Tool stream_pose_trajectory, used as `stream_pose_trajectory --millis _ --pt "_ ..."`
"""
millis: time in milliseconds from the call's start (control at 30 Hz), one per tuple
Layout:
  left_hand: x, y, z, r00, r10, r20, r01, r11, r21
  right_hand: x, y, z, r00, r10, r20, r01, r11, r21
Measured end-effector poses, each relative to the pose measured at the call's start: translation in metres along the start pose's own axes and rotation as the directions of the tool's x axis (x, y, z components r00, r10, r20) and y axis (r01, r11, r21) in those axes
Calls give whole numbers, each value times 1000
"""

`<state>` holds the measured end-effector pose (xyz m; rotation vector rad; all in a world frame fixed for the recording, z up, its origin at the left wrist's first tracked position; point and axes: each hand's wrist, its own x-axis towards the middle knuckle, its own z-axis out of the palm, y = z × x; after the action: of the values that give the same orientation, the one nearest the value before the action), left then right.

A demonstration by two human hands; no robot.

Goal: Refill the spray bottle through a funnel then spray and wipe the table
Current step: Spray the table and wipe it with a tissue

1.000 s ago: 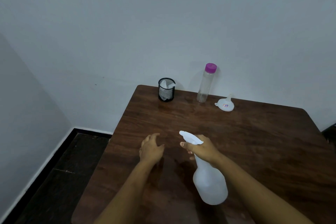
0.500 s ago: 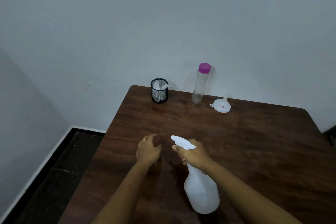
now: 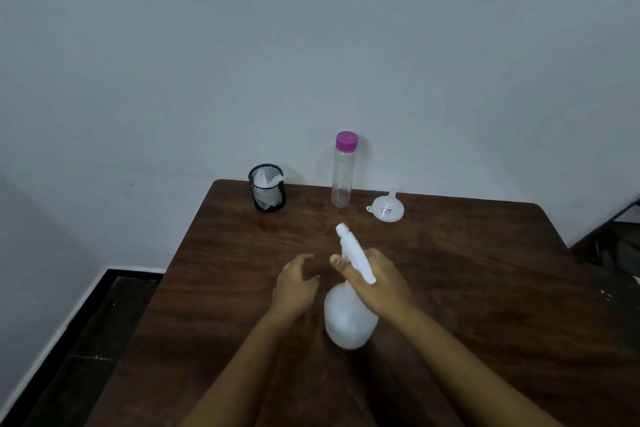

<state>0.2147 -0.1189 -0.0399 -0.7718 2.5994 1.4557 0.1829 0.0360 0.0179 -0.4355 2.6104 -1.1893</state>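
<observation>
1. My right hand [image 3: 379,284] is wrapped round the neck of the spray bottle [image 3: 348,322], with my fingers curled just under its white spray head [image 3: 354,251].
2. The bottle is tilted, its rounded translucent body toward me and its nozzle pointing away toward the far edge. I cannot tell whether its base touches the wood.
3. My left hand [image 3: 294,284] sits just beside the bottle on its left. Its fingers are loosely curled and hold nothing, and it does not touch the bottle.
4. Both forearms reach in from the near edge over the dark wooden table [image 3: 467,270].
5. Well apart from my hands, near the far edge, a white funnel [image 3: 387,210] lies wide mouth down, spout up, with a small label on its side.
6. Just left of the funnel a tall clear bottle [image 3: 342,180] stands upright with its purple cap [image 3: 346,141] on.
7. Further left a black mesh cup [image 3: 273,199] stands near the corner, with a white cloth [image 3: 265,180] stuffed inside.
8. A plain pale wall [image 3: 311,45] rises behind the table, and dark floor [image 3: 86,340] shows to the left.
</observation>
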Motion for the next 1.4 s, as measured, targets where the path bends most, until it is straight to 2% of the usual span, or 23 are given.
stream_pose_trajectory --millis 133,233,333,467,567,767,867,967,1100,1200,1400 --pt "-1 38 18 979 138 149 -123 987 -104 27 12 -39 979 17 -205 11 991 133" --pt "1 70 39 901 257 349 -229 966 -120 50 23 -68 942 52 -332 23 976 217" --pt "12 99 59 856 268 443 -251 963 -99 74 36 -92 889 139 -436 -13 960 281" --pt "33 136 78 783 240 574 -316 948 34 95 55 -118 894 183 -408 -11 921 390" --pt "53 160 92 726 216 653 -441 874 202 114 76 -135 898 247 -364 -42 873 486" --pt "88 181 118 718 150 680 -569 689 449 148 103 -155 951 219 -218 -88 868 488" --pt "98 184 128 705 111 700 -577 663 477 162 107 -165 949 239 -205 -114 869 482" --pt "106 184 138 699 108 707 -584 657 477 178 111 -176 962 191 -197 -109 925 365" --pt "117 180 148 687 103 719 -581 671 460 196 107 -192 996 8 -89 -9 1000 -13" --pt "120 178 150 684 95 723 -561 702 439 207 103 -208 1000 -18 6 19 986 -163" --pt "125 177 148 732 118 671 -466 805 366 215 106 -213 993 -107 54 119 918 -378"
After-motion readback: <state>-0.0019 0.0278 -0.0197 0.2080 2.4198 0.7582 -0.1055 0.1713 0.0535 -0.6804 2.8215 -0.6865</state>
